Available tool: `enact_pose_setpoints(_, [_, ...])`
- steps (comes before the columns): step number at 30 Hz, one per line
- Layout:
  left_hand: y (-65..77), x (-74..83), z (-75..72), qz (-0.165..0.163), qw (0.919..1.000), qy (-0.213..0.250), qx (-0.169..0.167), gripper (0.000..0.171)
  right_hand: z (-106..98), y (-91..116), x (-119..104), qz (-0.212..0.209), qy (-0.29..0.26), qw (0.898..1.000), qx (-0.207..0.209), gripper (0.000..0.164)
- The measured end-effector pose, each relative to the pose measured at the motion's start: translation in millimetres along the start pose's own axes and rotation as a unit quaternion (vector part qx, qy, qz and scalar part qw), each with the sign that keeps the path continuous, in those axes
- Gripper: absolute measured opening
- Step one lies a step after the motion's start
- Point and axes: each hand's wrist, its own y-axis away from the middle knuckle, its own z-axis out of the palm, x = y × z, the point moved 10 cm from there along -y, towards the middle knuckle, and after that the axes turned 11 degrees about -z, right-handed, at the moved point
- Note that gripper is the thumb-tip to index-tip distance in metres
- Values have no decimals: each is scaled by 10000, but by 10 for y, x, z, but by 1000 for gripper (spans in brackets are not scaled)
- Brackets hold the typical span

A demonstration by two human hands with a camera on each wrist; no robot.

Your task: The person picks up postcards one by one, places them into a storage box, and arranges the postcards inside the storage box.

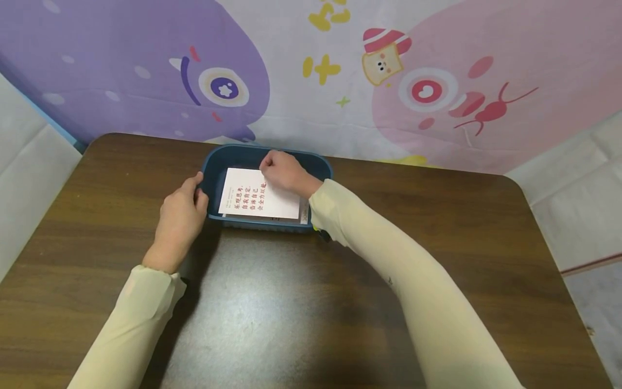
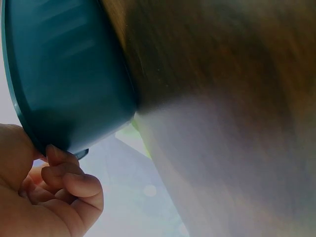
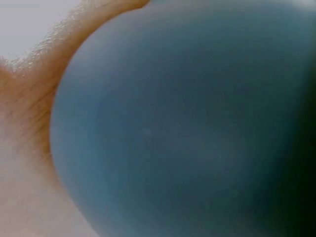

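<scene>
A dark blue plastic basin [image 1: 243, 155] with rounded corners stands at the table's far edge. My left hand [image 1: 180, 219] grips its left rim; in the left wrist view curled fingers [image 2: 81, 185] meet the edge of the basin wall [image 2: 64, 74]. Reaching over the basin's right side, my right hand [image 1: 288, 174] pinches a white card [image 1: 238, 189] with red printed characters by its far edge. Beneath the card a darker printed sheet [image 1: 304, 210] shows partly. Blurred basin wall [image 3: 173, 123] fills most of the right wrist view, hiding the right fingertips.
The brown wooden table [image 1: 262, 302] extends toward me and to both sides of the basin. Behind its far edge hangs a cloth [image 1: 311, 108] with purple and pink cartoon figures. Pale cloth [image 1: 573, 178] also lines the right side.
</scene>
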Motion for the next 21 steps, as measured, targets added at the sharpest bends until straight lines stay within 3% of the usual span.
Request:
enact_pose_setpoints(12, [-7, -4, 0, 23, 10000, 48, 17, 46, 158, -23, 83, -7, 152, 9997, -171, 28])
enact_pose_setpoints(21, [8, -3, -10, 95, 9999, 58, 71, 45, 271, 59, 158, 159, -211, 9988, -415, 29])
